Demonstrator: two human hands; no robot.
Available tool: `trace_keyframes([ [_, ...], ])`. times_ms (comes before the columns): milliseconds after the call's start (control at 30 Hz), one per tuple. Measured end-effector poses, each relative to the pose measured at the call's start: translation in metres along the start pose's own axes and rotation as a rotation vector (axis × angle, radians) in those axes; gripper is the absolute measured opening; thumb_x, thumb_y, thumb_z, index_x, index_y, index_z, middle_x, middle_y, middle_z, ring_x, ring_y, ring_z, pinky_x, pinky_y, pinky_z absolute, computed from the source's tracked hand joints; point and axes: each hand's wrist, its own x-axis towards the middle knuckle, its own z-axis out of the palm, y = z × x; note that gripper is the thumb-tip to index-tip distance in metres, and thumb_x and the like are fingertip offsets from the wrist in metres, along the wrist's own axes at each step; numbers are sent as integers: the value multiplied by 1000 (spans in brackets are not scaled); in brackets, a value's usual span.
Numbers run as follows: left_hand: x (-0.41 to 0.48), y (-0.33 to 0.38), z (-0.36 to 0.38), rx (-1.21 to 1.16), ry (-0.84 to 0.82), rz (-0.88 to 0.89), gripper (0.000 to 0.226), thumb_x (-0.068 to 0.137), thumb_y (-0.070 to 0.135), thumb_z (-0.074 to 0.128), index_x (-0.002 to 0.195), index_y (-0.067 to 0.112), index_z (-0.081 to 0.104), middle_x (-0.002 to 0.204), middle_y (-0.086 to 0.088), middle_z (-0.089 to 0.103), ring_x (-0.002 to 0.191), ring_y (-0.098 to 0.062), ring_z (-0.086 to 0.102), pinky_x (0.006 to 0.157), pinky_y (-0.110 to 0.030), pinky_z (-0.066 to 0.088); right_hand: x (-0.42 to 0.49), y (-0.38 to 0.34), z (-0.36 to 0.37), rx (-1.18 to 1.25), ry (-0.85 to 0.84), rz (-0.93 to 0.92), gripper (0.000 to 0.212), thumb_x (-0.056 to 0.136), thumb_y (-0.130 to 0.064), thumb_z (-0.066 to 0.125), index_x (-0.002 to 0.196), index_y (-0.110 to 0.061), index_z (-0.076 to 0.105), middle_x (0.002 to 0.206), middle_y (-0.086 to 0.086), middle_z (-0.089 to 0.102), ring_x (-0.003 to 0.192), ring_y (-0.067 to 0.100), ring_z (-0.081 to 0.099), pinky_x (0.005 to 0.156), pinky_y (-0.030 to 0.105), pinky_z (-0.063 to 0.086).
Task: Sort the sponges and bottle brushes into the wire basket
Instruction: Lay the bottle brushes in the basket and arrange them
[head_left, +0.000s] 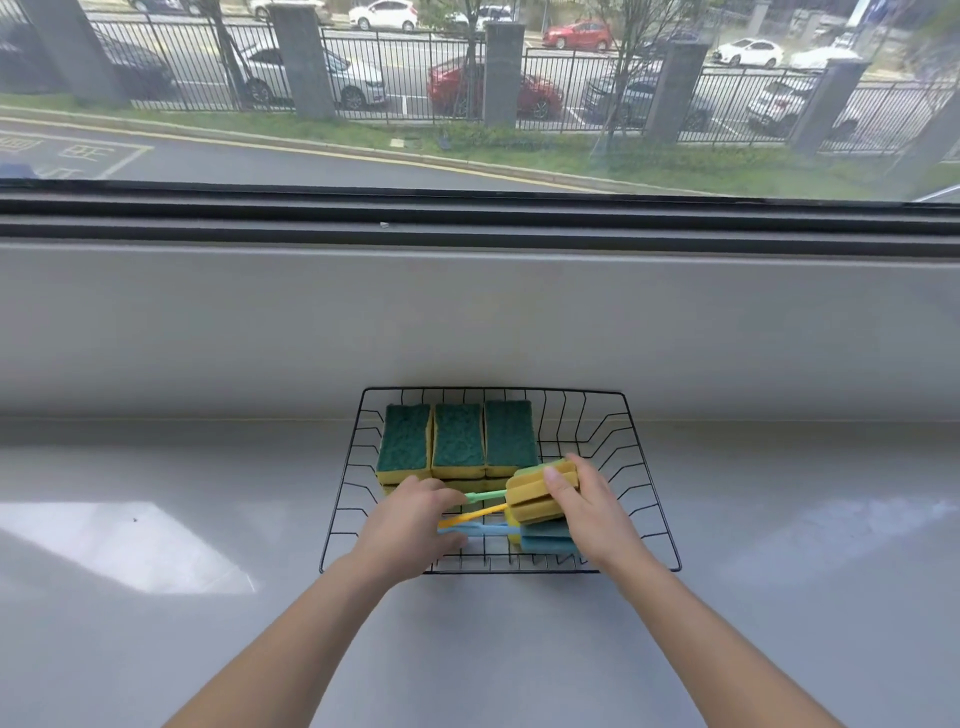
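Note:
A black wire basket (636, 470) stands on the grey counter against the wall. In its back left lie three green-topped yellow sponges (458, 435) side by side, with more under them. Several bottle brushes lie across the basket's front. My right hand (587, 501) grips the yellow foam head of a brush (530, 499), above a blue foam head (548, 538). My left hand (410, 525) holds the thin handles, green, yellow (480, 513) and blue, at their left ends. Its fingers hide the handle tips.
The grey counter (208, 597) runs wide on both sides of the basket and towards me. A low grey wall (467, 322) rises right behind the basket, with a window frame above it and a street outside.

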Motion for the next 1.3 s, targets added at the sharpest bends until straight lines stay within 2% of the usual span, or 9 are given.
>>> trace_keyframes([
  [233, 10, -1, 7, 50, -20, 9, 56, 80, 47, 72, 131, 34, 54, 117, 11, 61, 106, -17, 50, 80, -32, 48, -3, 2, 1, 37, -19, -33, 66, 99, -56, 46, 155, -25, 29, 158, 1, 33, 140, 18, 38, 116, 42, 34],
  [467, 20, -2, 8, -47, -113, -10, 50, 77, 43, 74, 124, 31, 59, 113, 7, 61, 102, -18, 54, 79, -31, 49, 1, 2, 0, 48, -20, -35, 65, 98, -56, 47, 154, -27, 31, 155, -1, 33, 136, 15, 39, 116, 43, 34],
  [633, 16, -3, 4, -92, -136, -19, 40, 72, 44, 71, 111, 35, 62, 103, 13, 65, 89, -14, 55, 67, -29, 46, 2, 7, 2, 67, -19, -43, 66, 95, -62, 46, 151, -29, 36, 150, -3, 36, 122, 8, 40, 111, 40, 38],
  [800, 10, -7, 4, -50, -130, 0, 56, 76, 44, 73, 128, 34, 56, 116, 8, 60, 105, -17, 55, 78, -29, 46, 0, 8, 8, 97, -7, -54, 68, 94, -59, 49, 152, -26, 35, 152, -1, 34, 123, 6, 37, 110, 35, 33],
  [933, 1, -10, -2, -109, -79, 9, 65, 74, 49, 76, 133, 31, 54, 120, 10, 59, 110, -13, 55, 86, -29, 49, -4, 3, 3, 149, -16, -61, 90, 79, -75, 47, 153, -26, 33, 153, -3, 32, 128, 6, 35, 114, 36, 31],
  [1033, -10, -15, -8, -138, 13, 24, 55, 77, 52, 73, 127, 33, 59, 114, 16, 58, 104, -8, 55, 81, -27, 49, -6, 2, -2, 253, -1, -34, 95, 80, -80, 41, 157, -27, 26, 161, -5, 27, 138, 8, 31, 120, 41, 25],
  [1133, -23, -19, -8, -170, 121, 39, 39, 82, 51, 69, 117, 35, 65, 104, 19, 58, 96, -5, 54, 76, -26, 49, -7, 3, -2, 273, -9, 2, 90, 85, -81, 34, 159, -31, 21, 165, -8, 23, 150, 14, 22, 124, 47, 20],
  [1200, -27, -15, -7, -199, 145, 19, 29, 83, 49, 68, 109, 35, 68, 95, 20, 57, 91, -6, 54, 71, -28, 49, -8, 3, 1, 222, 2, -26, 90, 84, -79, 30, 159, -29, 21, 166, -8, 22, 151, 12, 19, 125, 43, 18],
  [1300, -21, 3, -5, -149, 97, 13, 32, 83, 53, 67, 110, 35, 68, 96, 17, 61, 94, -9, 53, 72, -31, 49, -8, 3, 4, 159, 17, -74, 88, 84, -75, 29, 158, -28, 26, 164, -7, 24, 150, 10, 20, 124, 38, 18],
])
